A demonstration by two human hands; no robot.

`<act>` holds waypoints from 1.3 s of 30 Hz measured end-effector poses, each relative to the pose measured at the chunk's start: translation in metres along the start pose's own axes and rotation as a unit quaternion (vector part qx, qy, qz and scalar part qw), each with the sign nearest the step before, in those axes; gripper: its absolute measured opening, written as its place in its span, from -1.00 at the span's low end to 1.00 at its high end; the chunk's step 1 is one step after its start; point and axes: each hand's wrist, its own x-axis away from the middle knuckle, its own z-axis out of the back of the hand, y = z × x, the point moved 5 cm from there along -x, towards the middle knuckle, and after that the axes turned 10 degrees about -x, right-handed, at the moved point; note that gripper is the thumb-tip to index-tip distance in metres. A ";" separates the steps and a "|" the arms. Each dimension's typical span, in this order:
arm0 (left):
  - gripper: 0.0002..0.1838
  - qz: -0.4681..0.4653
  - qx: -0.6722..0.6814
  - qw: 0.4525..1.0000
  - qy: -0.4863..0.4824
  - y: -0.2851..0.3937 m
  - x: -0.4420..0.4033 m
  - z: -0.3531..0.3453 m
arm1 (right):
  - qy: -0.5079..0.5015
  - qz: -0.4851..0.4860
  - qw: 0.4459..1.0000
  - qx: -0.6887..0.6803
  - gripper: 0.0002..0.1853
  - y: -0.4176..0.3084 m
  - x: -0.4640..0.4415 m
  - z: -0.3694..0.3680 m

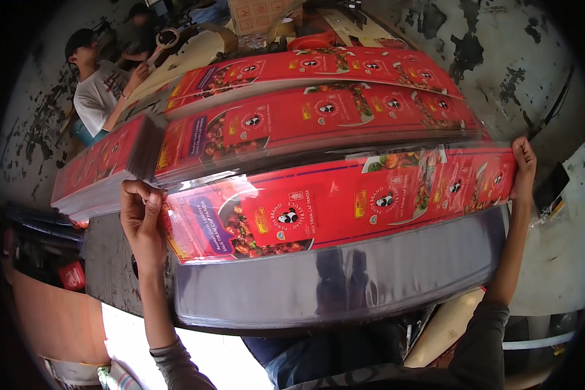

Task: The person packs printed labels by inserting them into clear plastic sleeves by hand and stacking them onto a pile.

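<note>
A long red printed sheet (331, 208) with panda logos and food pictures stretches between my two hands, under a glossy clear film. My left hand (143, 214) pinches its left end, thumb on top. At the far right end, my right hand (524, 168) grips the upper corner with curled fingers. Below the sheet lies a stack of clear plastic sheets (344, 279), shiny and reflecting dark shapes. Just beyond the held sheet is a thick stack of similar red printed sheets (292, 123).
Another red stack (97, 162) stands at the left, and one more (396, 65) lies farther back. A cardboard box (263, 16) is at the back. A person (101, 91) in a white shirt is at the back left, near a tape roll (168, 38).
</note>
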 end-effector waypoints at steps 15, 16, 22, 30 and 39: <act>-0.20 0.039 0.038 0.994 0.091 0.022 0.010 -0.004 | 0.048 -0.003 0.997 -0.054 -0.68 -0.004 0.002 -0.003; -0.20 0.041 0.045 0.994 0.094 0.023 0.011 -0.003 | 0.053 -0.005 0.997 -0.048 -0.68 -0.004 0.003 -0.002; -0.21 0.041 0.058 0.993 0.094 0.023 0.010 -0.004 | 0.031 -0.036 0.996 -0.070 -0.70 -0.001 0.001 -0.001; -0.22 0.054 0.064 0.993 0.083 0.025 0.010 -0.006 | 0.014 -0.059 0.993 -0.097 -0.75 0.007 0.000 0.003; -0.25 0.079 0.043 0.991 0.096 0.016 0.011 -0.007 | -0.014 -0.054 0.997 -0.062 -0.80 0.010 -0.001 0.005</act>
